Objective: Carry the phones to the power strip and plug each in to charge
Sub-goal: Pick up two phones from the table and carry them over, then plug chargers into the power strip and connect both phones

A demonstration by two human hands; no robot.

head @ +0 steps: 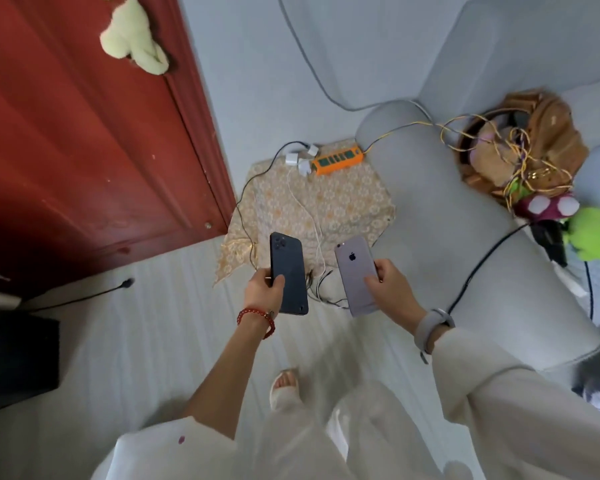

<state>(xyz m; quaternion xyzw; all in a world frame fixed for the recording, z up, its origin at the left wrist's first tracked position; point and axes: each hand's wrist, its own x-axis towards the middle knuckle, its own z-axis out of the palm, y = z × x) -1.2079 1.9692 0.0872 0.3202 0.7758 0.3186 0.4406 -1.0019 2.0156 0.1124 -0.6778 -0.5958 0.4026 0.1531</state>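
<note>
We stand on the pale striped floor [146, 358], both hands raised ahead of us. Our left hand [265, 289] is wrapped around the lower half of a dark navy slab phone with a camera cluster at its top corner [289, 271], back facing up, thumb across its back. Our right hand [392, 289] grips a silver-lilac phone with a dark logo on its back [355, 275], fingers on its side edges. The two phones sit side by side, apart. Beyond both hands lies a beige floral cloth [343, 202], and at its far edge an orange power strip with green sockets [338, 158]. Three white chargers [300, 160] sit just left of the strip; white and black cables [309, 216] trail from them back toward the hands. Right of the right hand: a grey upholstered sofa arm [447, 209].
</note>
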